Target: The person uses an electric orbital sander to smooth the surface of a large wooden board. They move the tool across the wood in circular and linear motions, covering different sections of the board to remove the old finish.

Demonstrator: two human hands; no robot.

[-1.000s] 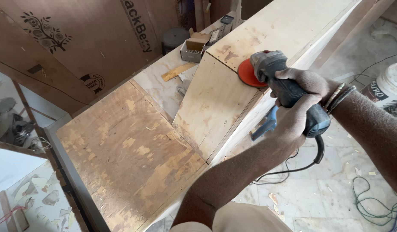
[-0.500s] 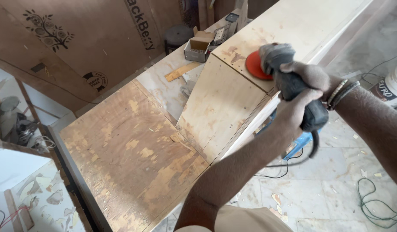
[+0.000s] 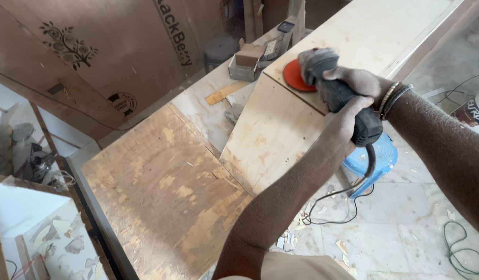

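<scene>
From the head camera, looking down: both my hands are wrapped tight around the grinder [image 3: 339, 98]. My right hand [image 3: 361, 83] closes over the top of its grey body near the head; my left hand [image 3: 348, 122] has its grip shut round the dark rear handle, just under the right. The tool's long axis runs from its tail at lower right — where the black cord [image 3: 371, 165] drops toward the floor — up and left to the head. Its red sanding disc [image 3: 295, 77] points left and lies flat, I think, on the pale plywood panel [image 3: 281, 129], close to a seam in the board.

That panel leans over the worktop [image 3: 161, 192], whose brown surface is patchy and worn. Further up the worktop sits a small open cardboard box [image 3: 244, 66] — what is in it I cannot make out. A blue plastic stool [image 3: 379, 161] stands on the floor below my hands, and a white bucket [image 3: 475, 111] shows at the right edge.
</scene>
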